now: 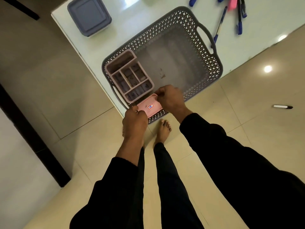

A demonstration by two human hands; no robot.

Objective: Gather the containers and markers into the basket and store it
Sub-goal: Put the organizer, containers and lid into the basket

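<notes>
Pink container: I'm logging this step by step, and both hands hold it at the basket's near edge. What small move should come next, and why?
Probably lower the pink container into the basket, beside the organizer. Left hand and right hand grip its two ends above the near rim, and the basket floor to the right of the organizer is bare.
</notes>
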